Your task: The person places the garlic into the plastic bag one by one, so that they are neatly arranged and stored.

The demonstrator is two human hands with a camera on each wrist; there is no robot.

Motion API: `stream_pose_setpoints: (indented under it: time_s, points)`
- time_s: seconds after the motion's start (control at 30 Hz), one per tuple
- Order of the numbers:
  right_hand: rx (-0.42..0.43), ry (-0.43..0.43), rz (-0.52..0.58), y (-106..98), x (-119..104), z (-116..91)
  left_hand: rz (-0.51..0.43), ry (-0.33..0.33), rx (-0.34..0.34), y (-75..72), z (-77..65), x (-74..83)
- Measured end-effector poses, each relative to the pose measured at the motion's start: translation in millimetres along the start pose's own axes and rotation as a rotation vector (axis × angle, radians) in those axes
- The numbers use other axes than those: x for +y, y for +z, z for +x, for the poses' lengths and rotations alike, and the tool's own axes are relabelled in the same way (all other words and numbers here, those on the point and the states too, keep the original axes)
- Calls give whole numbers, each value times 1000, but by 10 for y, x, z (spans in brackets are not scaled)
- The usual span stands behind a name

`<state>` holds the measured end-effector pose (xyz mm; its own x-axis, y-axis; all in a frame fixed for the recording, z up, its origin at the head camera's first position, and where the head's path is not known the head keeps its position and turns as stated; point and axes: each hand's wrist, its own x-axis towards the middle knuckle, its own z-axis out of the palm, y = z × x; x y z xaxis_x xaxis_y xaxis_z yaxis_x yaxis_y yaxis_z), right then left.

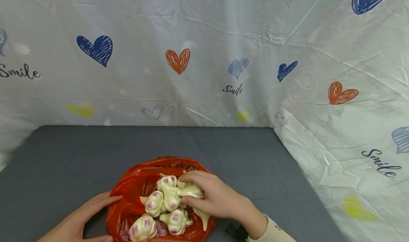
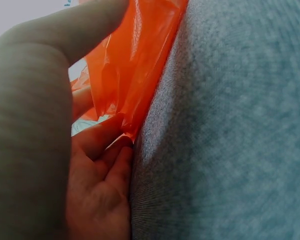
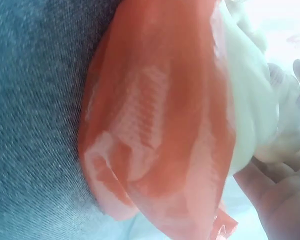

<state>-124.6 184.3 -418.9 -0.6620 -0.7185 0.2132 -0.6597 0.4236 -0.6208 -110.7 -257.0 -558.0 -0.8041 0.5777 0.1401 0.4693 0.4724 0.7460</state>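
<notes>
An open red plastic bag (image 1: 125, 187) holds several garlic bulbs (image 1: 154, 203), whitish with purple patches. My right hand (image 1: 217, 197) reaches in over its right rim, thumb and fingers around a garlic bulb (image 1: 192, 190); the fingertips are partly hidden. In the right wrist view, the right hand (image 3: 282, 205) is beside a bulb (image 3: 287, 117), above the bag's side (image 3: 160, 105). My left hand (image 1: 78, 217) rests against the bag's left side, its fingers extended along the plastic. In the left wrist view, the left hand (image 2: 97, 190) lies low on the cloth, touching the bag (image 2: 135, 55).
Grey cloth (image 1: 96, 146) covers the table under the bag. A pale sheet (image 1: 204, 28) printed with hearts and "Smile" hangs behind the table and along its right side. A small dark object (image 1: 236, 231) lies by the right wrist; its kind is unclear.
</notes>
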Motion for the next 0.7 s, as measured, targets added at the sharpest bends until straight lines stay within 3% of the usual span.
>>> stream_pose_setpoints:
  time_s: [0.3,0.53,0.6,0.7]
  points:
    - [10,15,13,-68,-16,-22,-83,10,-34,-26,54,150]
    - [48,-45,-27,-143,-60,-20,-8,-5,-54,-102,58,330]
    - [56,-56,-32,-173,-75,-15,-12,-16,-48,-119,47,371]
    - [56,-47,-36,-204,-97,5,-48,19,-35,-142,22,412]
